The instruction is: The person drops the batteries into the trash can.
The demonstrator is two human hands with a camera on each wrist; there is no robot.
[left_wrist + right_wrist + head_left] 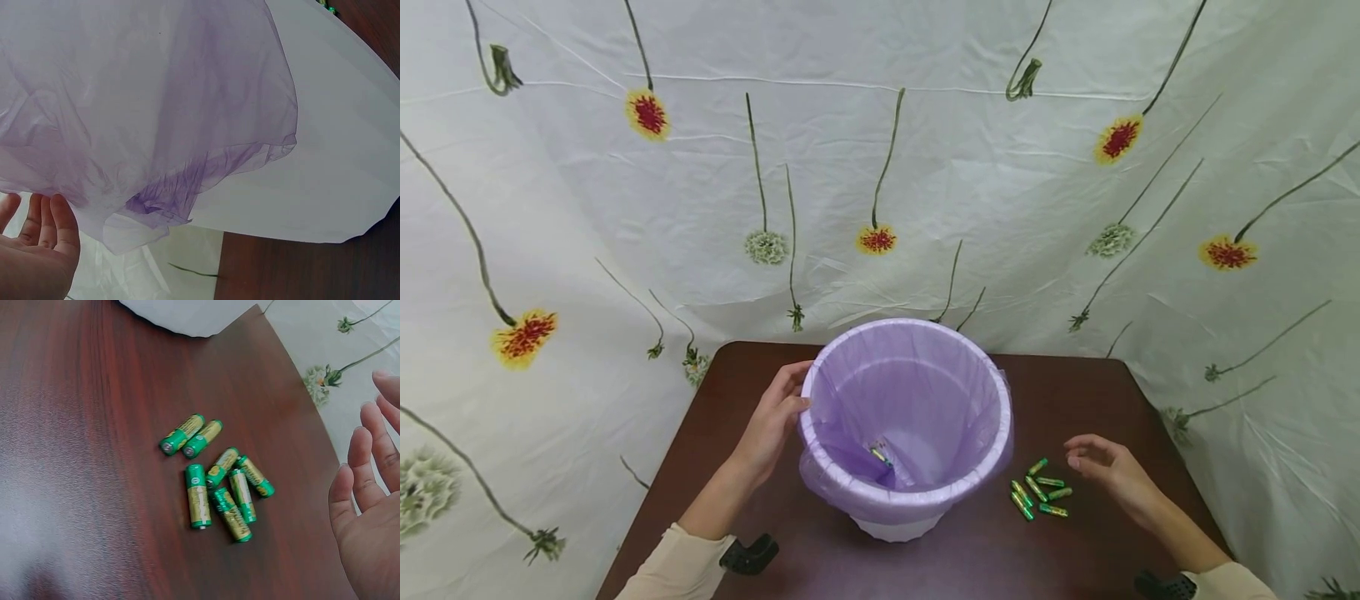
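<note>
Against the extended fingers of the left hand (769, 425) (head view) stood a purple-lined wastebasket (898, 530); green-and-gold batteries (1036, 489) lay just beside the relaxed, unladen right hand (1116, 477). Left-wrist view: the thin liner (231, 81) was probably soft and slippery. Right-wrist view: the batteries seemed rigid and apt to roll, best pinched mid-barrel.

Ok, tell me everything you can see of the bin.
The bin is round and white, looks like plastic, and narrows toward its base. A thin, see-through purple bag lines it and folds over the rim, hanging loosely outside. The bin stands mouth up on the brown table. At least one green-and-gold battery lies low inside. The left hand touches its left side at the rim.
</note>
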